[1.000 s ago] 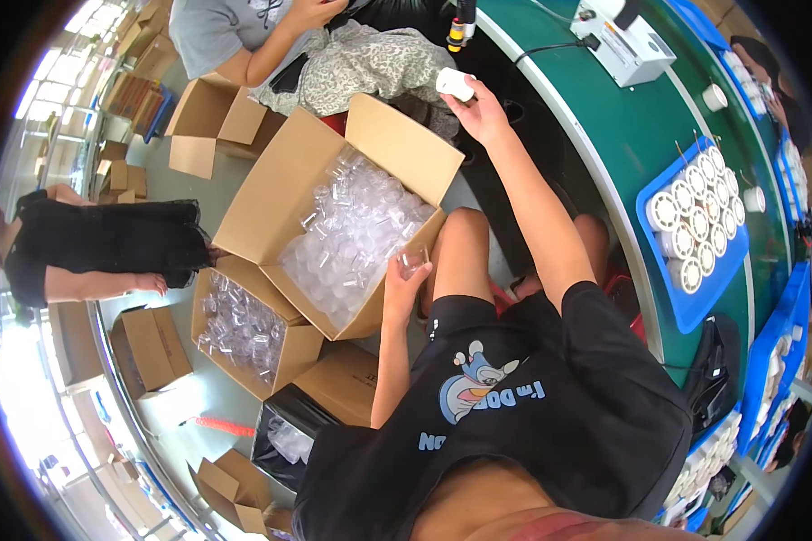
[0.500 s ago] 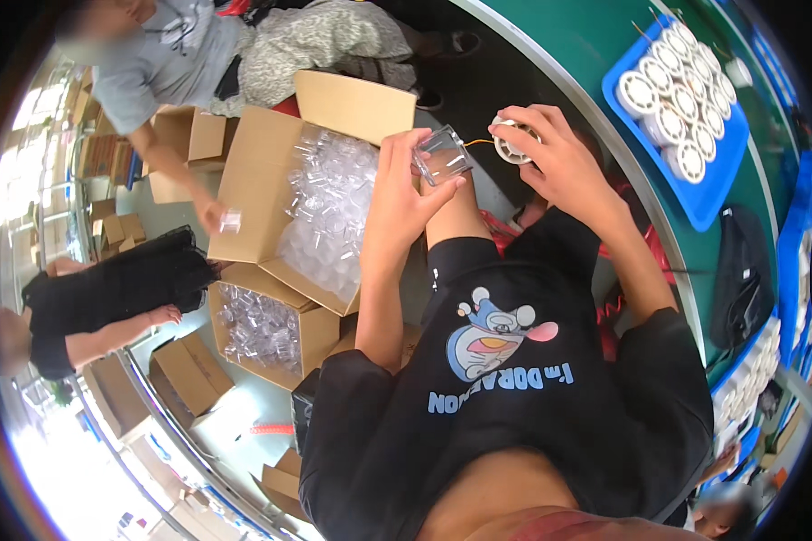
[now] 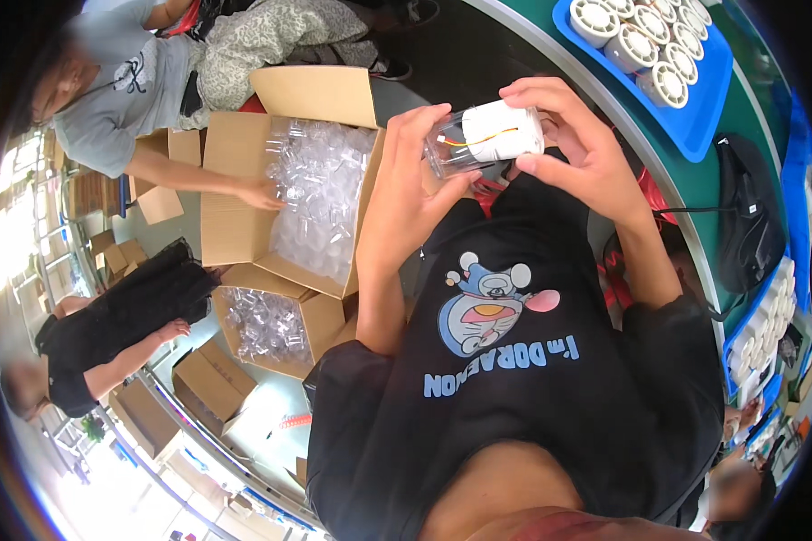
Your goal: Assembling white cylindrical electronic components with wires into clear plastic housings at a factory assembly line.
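Note:
In front of my chest, my left hand [image 3: 401, 194] is closed round a clear plastic cup [image 3: 444, 160]. A white cylinder [image 3: 496, 135] lies partly inside the cup, with thin red and yellow wires and a small connector along its side. My right hand [image 3: 591, 158] grips the cylinder's outer end between thumb and fingers. Both pieces are held sideways, the cup's closed end toward my left palm. To the left, a cardboard box [image 3: 235, 189] stands full of similar clear cups [image 3: 325, 203].
A blue tray [image 3: 699, 135] of white cylinders with vented ends [image 3: 632, 47] sits on the green table [image 3: 753, 108] at right, beside a black bag [image 3: 747, 212]. A second box of clear parts [image 3: 266, 323] stands left. A co-worker's hand [image 3: 260, 192] reaches into the large box.
The white cylinder, apart from the cup before, has moved left and now sits partly inside it. The co-worker's hand has moved right, into the large box. The whole view has shifted.

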Motion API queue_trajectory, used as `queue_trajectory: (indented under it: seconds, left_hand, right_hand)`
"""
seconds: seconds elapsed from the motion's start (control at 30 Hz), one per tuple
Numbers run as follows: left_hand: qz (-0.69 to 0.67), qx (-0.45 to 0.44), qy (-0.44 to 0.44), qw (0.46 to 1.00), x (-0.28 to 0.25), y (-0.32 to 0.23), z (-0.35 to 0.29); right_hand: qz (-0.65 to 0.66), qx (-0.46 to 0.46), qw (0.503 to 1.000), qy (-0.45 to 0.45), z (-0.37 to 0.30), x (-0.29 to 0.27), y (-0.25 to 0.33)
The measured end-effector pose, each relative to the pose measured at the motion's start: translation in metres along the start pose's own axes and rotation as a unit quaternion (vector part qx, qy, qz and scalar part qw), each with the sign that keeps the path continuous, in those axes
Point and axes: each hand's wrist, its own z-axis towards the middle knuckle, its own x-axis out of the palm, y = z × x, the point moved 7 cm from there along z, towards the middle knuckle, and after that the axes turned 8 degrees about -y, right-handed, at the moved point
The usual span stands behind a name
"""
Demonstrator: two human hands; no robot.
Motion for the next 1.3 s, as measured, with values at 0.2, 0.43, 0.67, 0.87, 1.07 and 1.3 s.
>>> queue_trajectory:
  seconds: [0.2,0.43,0.67,0.87,1.07,1.3]
  left_hand:
    - [-0.055,-0.053,-0.006,0.997,0.004,-0.004,-0.01]
    - [-0.145,-0.065,-0.029,0.987,0.015,0.01,-0.019]
    - [-0.17,-0.095,-0.037,0.98,0.028,0.017,-0.027]
    - [-0.163,-0.099,-0.028,0.981,0.032,0.022,-0.032]
    - [-0.161,-0.095,-0.022,0.982,0.036,0.022,-0.03]
    - [-0.198,-0.087,-0.075,0.974,0.03,0.015,-0.036]
  right_hand:
    - [0.152,0.09,0.983,-0.052,-0.008,-0.005,-0.011]
    - [0.212,0.126,0.968,-0.049,-0.016,0.003,-0.022]
    - [0.268,0.173,0.945,-0.073,-0.024,0.022,-0.036]
    - [0.266,0.181,0.944,-0.074,-0.03,0.023,-0.044]
    - [0.216,0.187,0.954,-0.084,-0.033,0.023,-0.063]
    - [0.327,0.18,0.926,-0.053,-0.028,0.03,-0.064]
